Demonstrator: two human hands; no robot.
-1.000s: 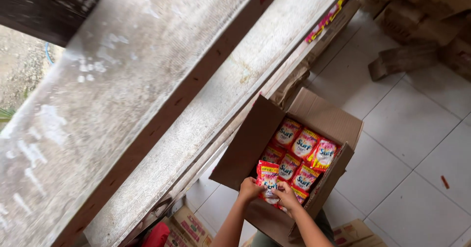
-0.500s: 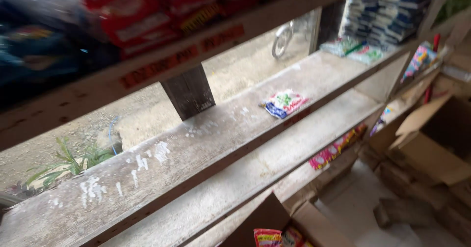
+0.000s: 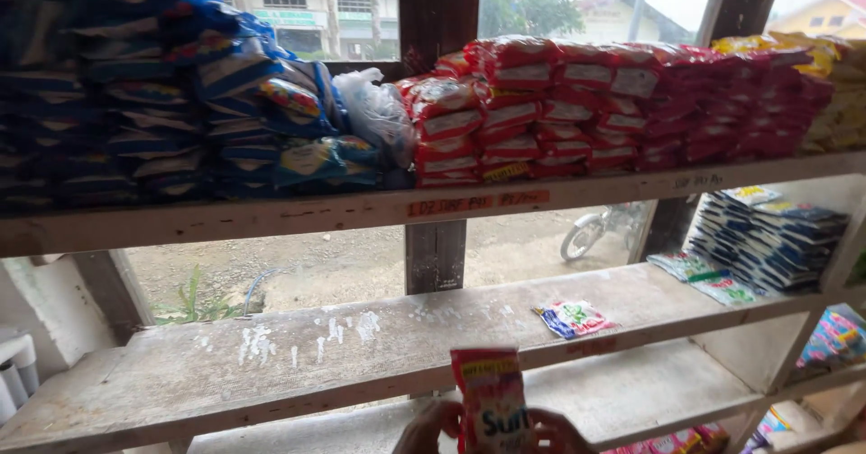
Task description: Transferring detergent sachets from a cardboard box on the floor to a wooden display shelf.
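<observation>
A red sachet stack (image 3: 492, 402) stood upright, gripped between the left hand (image 3: 431, 429) and right hand (image 3: 552, 430), just below the wooden shelf (image 3: 180, 377) where a lone packet (image 3: 574, 318) lay up and rightward.

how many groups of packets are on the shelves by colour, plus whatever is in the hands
Blue packet stacks on the top shelf and on the middle shelf: 2
Red packet stack: 1
Yellow packet stack: 1
Loose multicoloured sachet lying flat on the middle shelf: 1
Red sachet bundle held between left hand and right hand: 1
Total: 6
</observation>
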